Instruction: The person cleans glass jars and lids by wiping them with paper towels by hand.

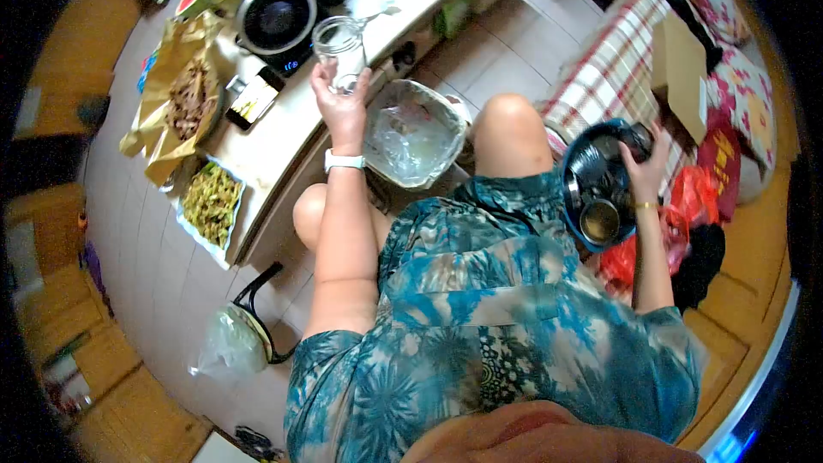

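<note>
The left hand [343, 109] has the clear glass jar [343, 50] pinched between its thumb and fingers, low on the jar; the jar lies straight out from the palm, away from the body, its long axis running roughly on from the forearm and its threaded mouth at the far end; it is at the edge of the table [273, 147], beside the black pan [277, 17], and whether its base touches the table, I cannot tell.

The right hand [649, 167] is well apart from the jar, across the lined bin [413, 135] and the knees; it is the nearer one to the blue basin [576, 221] of dark dishes, its fingers bent over a dark, round thing [636, 139] at the basin's outer side; whether they pinch it or just rest there, I cannot tell; the metal bowl [599, 222] lies in the basin, nearer the body than those fingers.
</note>
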